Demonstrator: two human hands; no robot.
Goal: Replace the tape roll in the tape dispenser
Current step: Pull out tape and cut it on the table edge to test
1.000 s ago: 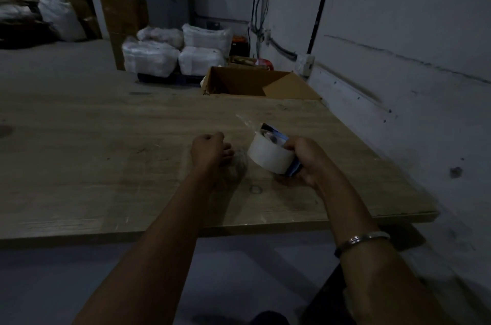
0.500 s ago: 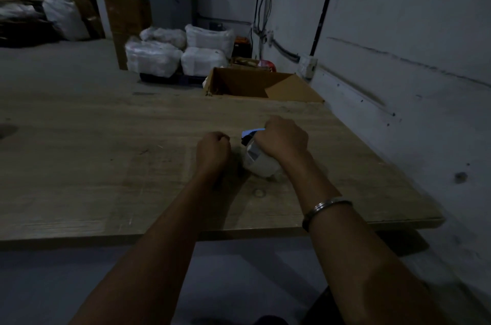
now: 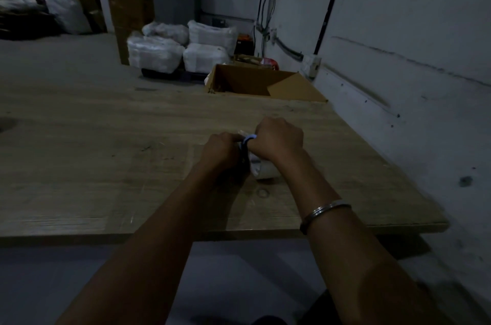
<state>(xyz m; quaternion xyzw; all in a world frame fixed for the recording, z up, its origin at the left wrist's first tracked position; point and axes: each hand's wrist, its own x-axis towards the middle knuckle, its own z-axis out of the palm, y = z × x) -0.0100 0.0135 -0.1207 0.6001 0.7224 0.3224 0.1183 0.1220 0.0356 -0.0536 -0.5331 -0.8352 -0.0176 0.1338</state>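
A white tape roll [image 3: 263, 169] sits mounted in a blue tape dispenser [image 3: 247, 140], resting on the wooden table [image 3: 106, 165]. My right hand [image 3: 279, 138] is closed over the top of the dispenser and hides most of it. My left hand [image 3: 220, 149] is closed against the dispenser's left side, fingers curled at the blue tip where a bit of clear tape shows. Only the lower edge of the roll and the blue tip are visible between my hands.
An open cardboard box [image 3: 265, 85] stands at the table's far edge. White filled sacks [image 3: 180, 50] lie on the floor behind it. A white wall [image 3: 398, 72] runs close along the table's right side. The near table edge [image 3: 186, 234] crosses under my forearms.
My right hand turned the dispenser and roll over and lowered them onto the table. My left hand moved right until it met the dispenser; both hands now press together on it.
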